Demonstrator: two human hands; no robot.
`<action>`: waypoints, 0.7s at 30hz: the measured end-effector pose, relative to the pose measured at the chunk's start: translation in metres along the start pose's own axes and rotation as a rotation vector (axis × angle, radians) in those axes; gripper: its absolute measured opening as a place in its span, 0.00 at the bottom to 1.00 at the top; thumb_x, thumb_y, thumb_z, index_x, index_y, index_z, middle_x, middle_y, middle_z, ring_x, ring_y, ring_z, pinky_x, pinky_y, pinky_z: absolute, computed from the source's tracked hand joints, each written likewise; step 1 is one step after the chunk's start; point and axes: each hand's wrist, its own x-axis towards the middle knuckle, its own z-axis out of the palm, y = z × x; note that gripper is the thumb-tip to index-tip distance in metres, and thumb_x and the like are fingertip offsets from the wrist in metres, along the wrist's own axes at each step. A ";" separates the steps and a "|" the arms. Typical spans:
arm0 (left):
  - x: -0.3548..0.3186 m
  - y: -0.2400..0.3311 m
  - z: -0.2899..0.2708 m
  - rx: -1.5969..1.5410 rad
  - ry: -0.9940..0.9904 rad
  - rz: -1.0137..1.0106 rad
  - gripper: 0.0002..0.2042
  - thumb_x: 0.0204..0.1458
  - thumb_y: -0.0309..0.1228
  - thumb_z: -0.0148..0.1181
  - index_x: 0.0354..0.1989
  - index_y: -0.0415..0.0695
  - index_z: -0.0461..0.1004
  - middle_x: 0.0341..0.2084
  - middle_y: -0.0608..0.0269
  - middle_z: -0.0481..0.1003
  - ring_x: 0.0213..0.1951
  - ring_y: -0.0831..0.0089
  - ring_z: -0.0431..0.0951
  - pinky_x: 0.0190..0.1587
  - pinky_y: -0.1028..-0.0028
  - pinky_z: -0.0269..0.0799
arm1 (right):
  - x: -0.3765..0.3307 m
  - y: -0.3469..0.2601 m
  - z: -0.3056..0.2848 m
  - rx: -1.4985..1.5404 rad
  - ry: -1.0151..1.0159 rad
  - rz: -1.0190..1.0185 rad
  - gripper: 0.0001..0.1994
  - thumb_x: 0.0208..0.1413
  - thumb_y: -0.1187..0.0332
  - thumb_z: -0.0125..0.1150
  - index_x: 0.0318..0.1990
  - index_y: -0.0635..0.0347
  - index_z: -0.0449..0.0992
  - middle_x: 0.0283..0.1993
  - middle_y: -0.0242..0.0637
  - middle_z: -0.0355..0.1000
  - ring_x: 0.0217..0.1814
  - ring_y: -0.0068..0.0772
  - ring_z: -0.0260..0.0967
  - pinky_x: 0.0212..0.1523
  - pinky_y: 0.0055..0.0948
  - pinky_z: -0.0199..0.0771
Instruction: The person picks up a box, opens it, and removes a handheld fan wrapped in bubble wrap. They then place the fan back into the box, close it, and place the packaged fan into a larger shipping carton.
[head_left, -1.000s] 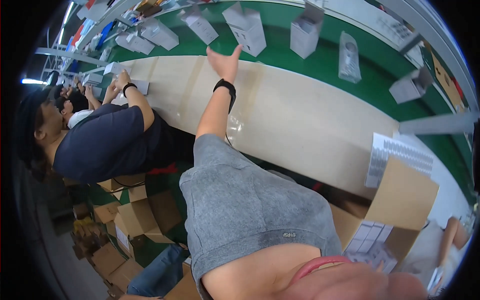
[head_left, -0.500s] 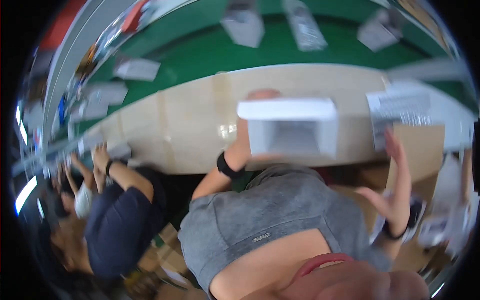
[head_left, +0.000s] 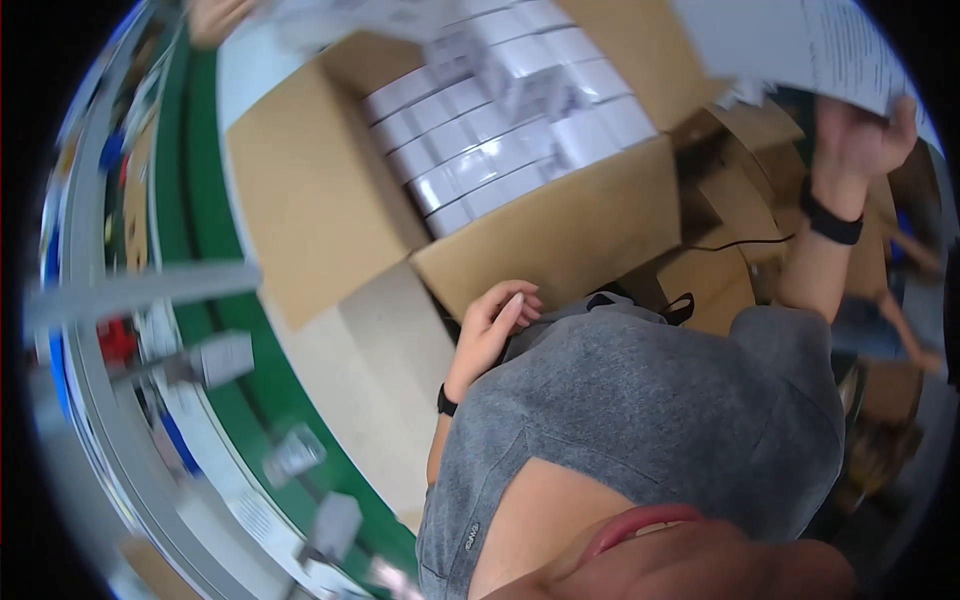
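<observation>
My left hand point(head_left: 497, 325) hangs before the near side of an open cardboard carton point(head_left: 550, 225), fingers loosely bent and nothing seen in them. Inside the carton stand rows of small white boxes point(head_left: 490, 155); one white box point(head_left: 522, 78) sits higher than the rows around it. Raised at the far right, my right hand point(head_left: 862, 140) grips the lower edge of a white printed sheet point(head_left: 770, 45). Its thumb shows at the edge, while the other fingers are mostly hidden by the sheet.
Left of the carton runs a green conveyor belt point(head_left: 235, 385) carrying several small white and clear packs. A grey bar point(head_left: 150, 290) crosses it. Another person's hand point(head_left: 215, 18) shows at the top left. More cardboard point(head_left: 705, 285) lies to the right, with a black cord.
My view has swung to the right, bringing the filled carton into sight. The open white box has left my left hand. My right hand, open before, now holds the sheet.
</observation>
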 end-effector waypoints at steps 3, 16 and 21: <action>0.049 -0.028 0.018 0.300 -0.106 -0.190 0.18 0.50 0.40 0.53 0.41 0.37 0.70 0.28 0.56 0.74 0.31 0.68 0.75 0.34 0.71 0.69 | 0.004 -0.056 -0.048 -1.009 0.627 -0.617 0.22 0.50 0.62 0.52 0.49 0.66 0.64 0.51 0.47 0.64 0.54 0.43 0.62 0.56 0.39 0.60; 0.055 -0.127 -0.003 0.839 0.277 -0.048 0.08 0.47 0.36 0.57 0.28 0.45 0.78 0.15 0.54 0.73 0.22 0.67 0.77 0.28 0.71 0.71 | 0.093 -0.051 -0.350 -0.921 0.934 -0.642 0.32 0.47 0.69 0.60 0.59 0.63 0.52 0.55 0.42 0.59 0.55 0.35 0.57 0.52 0.29 0.60; 0.065 -0.130 -0.001 0.773 0.311 0.201 0.10 0.47 0.36 0.57 0.27 0.43 0.78 0.15 0.54 0.74 0.23 0.68 0.77 0.29 0.71 0.71 | 0.136 -0.008 -0.501 -1.051 1.410 -0.751 0.28 0.48 0.69 0.58 0.57 0.64 0.56 0.54 0.44 0.60 0.56 0.36 0.57 0.54 0.27 0.58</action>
